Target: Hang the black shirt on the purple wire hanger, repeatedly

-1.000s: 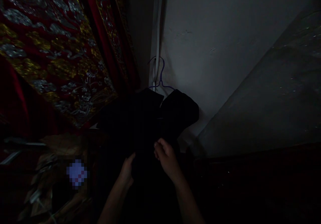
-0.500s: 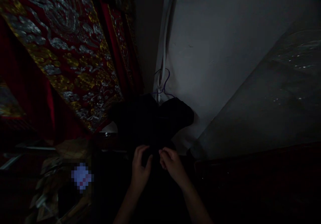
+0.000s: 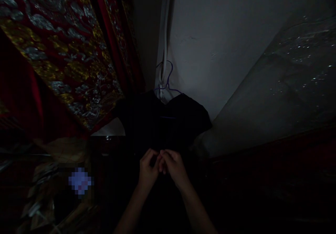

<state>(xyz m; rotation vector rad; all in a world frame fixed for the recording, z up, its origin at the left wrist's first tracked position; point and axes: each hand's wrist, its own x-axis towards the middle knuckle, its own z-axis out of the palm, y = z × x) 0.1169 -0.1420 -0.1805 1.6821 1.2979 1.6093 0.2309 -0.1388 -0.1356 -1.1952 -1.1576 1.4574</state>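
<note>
A black short-sleeved garment (image 3: 147, 118) hangs on a thin purple hanger (image 3: 168, 85) in front of me. Over its front, my left hand (image 3: 149, 165) and my right hand (image 3: 172, 164) meet at the fingertips. The left fingers are curled, with thumb and forefinger pinched towards each other. My right hand is closed, its thumb against the bent forefinger. Both hands seem to be at the dark cloth, but the scene is too dark to show what the fingertips hold.
Red cloth with gold and silver embroidery (image 3: 68, 52) hangs at the left. A pale strip (image 3: 165, 27) runs down the wall (image 3: 215, 45) to the hanger. Translucent plastic sheeting (image 3: 283, 87) covers the right side. Cluttered items and a blurred-out patch (image 3: 80, 181) lie at lower left.
My hands have come together, from a small gap apart to fingertips touching. The left fingers have drawn into a pinch. The view has shifted slightly, and the garment appears a little higher.
</note>
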